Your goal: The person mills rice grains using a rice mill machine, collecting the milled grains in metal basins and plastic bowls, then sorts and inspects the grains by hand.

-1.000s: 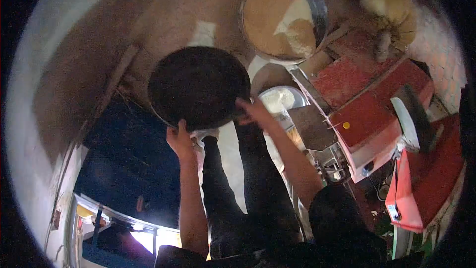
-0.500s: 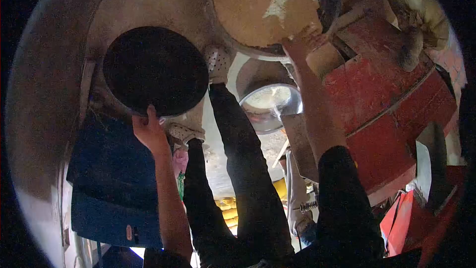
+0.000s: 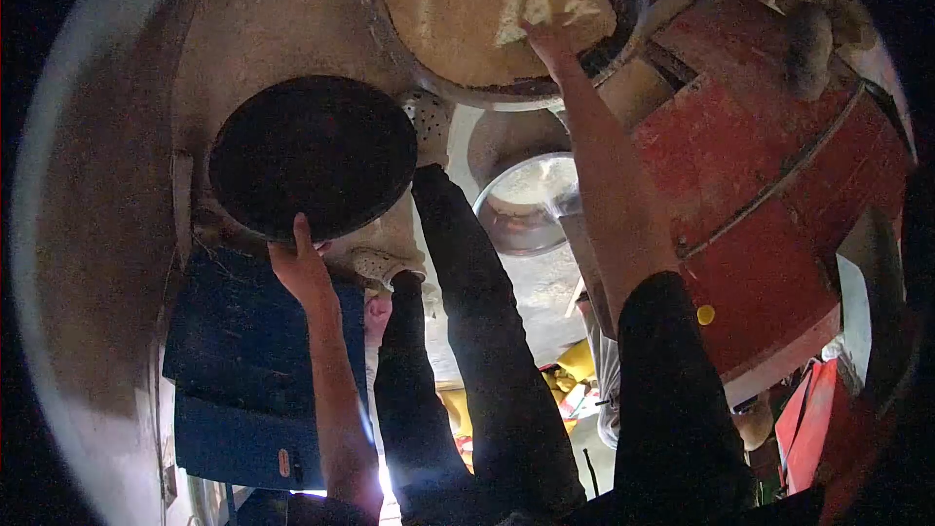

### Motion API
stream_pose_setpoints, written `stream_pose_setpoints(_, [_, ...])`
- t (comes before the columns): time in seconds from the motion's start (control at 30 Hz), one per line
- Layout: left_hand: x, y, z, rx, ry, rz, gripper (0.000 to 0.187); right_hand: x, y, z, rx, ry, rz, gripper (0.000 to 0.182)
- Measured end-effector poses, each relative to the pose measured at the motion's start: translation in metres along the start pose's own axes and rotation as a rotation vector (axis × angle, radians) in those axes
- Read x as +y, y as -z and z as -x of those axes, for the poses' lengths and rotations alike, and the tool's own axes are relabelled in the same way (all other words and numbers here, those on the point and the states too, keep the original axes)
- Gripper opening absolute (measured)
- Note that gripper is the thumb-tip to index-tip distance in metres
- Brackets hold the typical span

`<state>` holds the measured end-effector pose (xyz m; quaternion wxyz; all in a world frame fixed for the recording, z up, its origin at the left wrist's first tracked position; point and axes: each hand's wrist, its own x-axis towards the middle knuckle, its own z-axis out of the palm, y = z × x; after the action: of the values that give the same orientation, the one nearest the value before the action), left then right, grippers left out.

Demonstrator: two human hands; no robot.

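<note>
My left hand (image 3: 304, 271) grips the near rim of a dark, round, shallow tray (image 3: 312, 156), thumb over the edge and the other fingers mostly hidden beneath. The tray's inside is too dark to tell whether anything lies in it. My right hand (image 3: 551, 47) reaches into a large round tub (image 3: 458, 93) holding a tan, grainy or powdery mass (image 3: 448, 15). Its fingertips touch that mass near the right side. Too little of those fingers shows to tell whether they are closed.
A smaller metal bowl (image 3: 521, 234) with pale contents stands below the tub. At right is a dusty red metal machine housing (image 3: 721, 185); at left, a blue panel (image 3: 253, 380). My legs and perforated shoes (image 3: 385, 268) are between them.
My right hand has shifted up and left over the tan mass. The tray in my left hand sits slightly lower and to the right. The whole view has shifted a little.
</note>
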<state>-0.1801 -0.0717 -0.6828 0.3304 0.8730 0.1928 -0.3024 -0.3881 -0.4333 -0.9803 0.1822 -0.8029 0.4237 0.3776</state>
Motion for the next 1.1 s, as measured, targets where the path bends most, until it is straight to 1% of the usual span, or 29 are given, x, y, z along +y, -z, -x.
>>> stream_pose_setpoints(0.03, [0.007, -0.004, 0.004, -0.003, -0.014, 0.029, 0.043, 0.000, -0.001, 0.003, -0.205, 0.128, 0.013, 0.069])
stream_pose_setpoints(0.07, [0.010, -0.005, 0.006, -0.004, -0.027, 0.061, 0.046, -0.002, -0.005, 0.010, -0.061, 0.121, -0.477, 0.067])
stream_pose_setpoints(0.13, [0.002, -0.001, 0.006, -0.035, -0.024, 0.056, 0.042, -0.011, 0.001, 0.035, 0.093, 0.105, -0.961, 0.066])
stream_pose_setpoints(0.2, [-0.013, 0.004, 0.004, -0.059, -0.028, 0.054, 0.039, -0.043, 0.048, 0.077, 0.509, 0.047, -0.910, 0.032])
stream_pose_setpoints(0.23, [-0.023, 0.006, 0.003, -0.059, 0.018, 0.044, 0.036, -0.047, 0.055, 0.085, 0.515, 0.051, -0.911, 0.032])
stream_pose_setpoints(0.27, [-0.032, 0.010, 0.001, -0.059, 0.063, 0.034, 0.033, -0.051, 0.063, 0.094, 0.500, -0.013, -0.857, 0.029])
stream_pose_setpoints(0.3, [-0.030, 0.010, 0.005, -0.056, 0.057, 0.041, 0.033, -0.055, 0.067, 0.100, 0.485, -0.074, -0.803, 0.027])
stream_pose_setpoints(0.33, [-0.024, 0.005, 0.013, -0.048, -0.002, 0.121, 0.028, -0.056, 0.060, 0.102, 0.495, -0.065, -0.804, 0.027])
stream_pose_setpoints(0.37, [-0.021, 0.004, 0.021, -0.036, -0.062, 0.206, 0.024, -0.059, 0.051, 0.107, 0.516, -0.134, -0.782, 0.032])
stream_pose_setpoints(0.4, [-0.023, 0.007, 0.024, -0.025, -0.073, 0.224, 0.024, -0.061, 0.039, 0.108, 0.540, -0.196, -0.760, 0.037])
stream_pose_setpoints(0.43, [-0.024, 0.010, 0.026, 0.020, -0.079, 0.224, 0.020, -0.062, 0.029, 0.111, 0.557, -0.172, -0.762, 0.037])
stream_pose_setpoints(0.5, [-0.031, 0.023, 0.036, 0.077, -0.093, 0.244, 0.017, -0.067, 0.003, 0.131, 0.877, 0.159, -0.429, 0.033])
stream_pose_setpoints(0.53, [-0.036, 0.030, 0.044, 0.057, -0.107, 0.269, 0.015, -0.073, -0.010, 0.144, 0.757, 0.075, -0.599, 0.034])
stream_pose_setpoints(0.6, [-0.039, 0.045, 0.064, 0.049, -0.140, 0.315, 0.013, -0.092, -0.009, 0.192, 0.513, -0.084, -0.898, 0.037])
stream_pose_setpoints(0.63, [-0.038, 0.052, 0.078, 0.025, -0.083, 0.360, 0.013, -0.101, -0.006, 0.222, 0.387, -0.163, -1.027, 0.038])
stream_pose_setpoints(0.67, [-0.042, 0.062, 0.089, -0.007, -0.021, 0.398, 0.013, -0.106, -0.020, 0.244, 0.397, -0.150, -1.027, 0.038])
stream_pose_setpoints(0.7, [-0.056, 0.069, 0.096, -0.033, 0.018, 0.368, 0.015, -0.108, -0.043, 0.261, 0.380, -0.197, -1.032, 0.043])
stream_pose_setpoints(0.73, [-0.064, 0.076, 0.106, -0.031, 0.011, 0.382, 0.015, -0.112, -0.051, 0.283, 0.363, -0.240, -1.037, 0.047])
stream_pose_setpoints(0.8, [-0.077, 0.082, 0.132, -0.076, -0.107, 0.338, 0.018, -0.127, -0.065, 0.340, 0.073, -0.301, -1.463, 0.059])
stream_pose_setpoints(0.83, [-0.084, 0.086, 0.145, -0.076, -0.106, 0.341, 0.018, -0.127, -0.066, 0.369, -0.227, -0.281, -1.750, 0.061])
stream_pose_setpoints(0.87, [-0.090, 0.087, 0.158, -0.069, -0.182, 0.344, 0.016, -0.126, -0.071, 0.394, -0.555, -0.249, -2.013, 0.064])
stream_pose_setpoints(0.93, [-0.103, 0.091, 0.178, -0.052, -0.331, 0.347, 0.015, -0.113, -0.121, 0.427, -0.612, -0.150, -1.954, 0.054])
stream_pose_setpoints(0.97, [-0.123, 0.097, 0.183, -0.104, -0.257, 0.155, 0.019, -0.103, -0.142, 0.446, -0.689, -0.131, -1.915, 0.049])
stream_pose_setpoints(1.0, [-0.128, 0.102, 0.193, -0.099, -0.248, 0.151, 0.019, -0.096, -0.152, 0.469, -0.738, -0.170, -1.896, 0.044])
stream_pose_setpoints(1.03, [-0.130, 0.105, 0.203, -0.169, -0.259, 0.029, 0.020, -0.088, -0.164, 0.491, -0.788, -0.209, -1.876, 0.040])
stream_pose_setpoints(1.07, [-0.133, 0.104, 0.210, -0.235, -0.271, -0.094, 0.022, -0.083, -0.170, 0.511, -0.812, -0.297, -1.871, 0.036])
stream_pose_setpoints(1.1, [-0.140, 0.100, 0.215, -0.223, -0.265, -0.101, 0.022, -0.075, -0.183, 0.529, -0.829, -0.294, -1.869, 0.036])
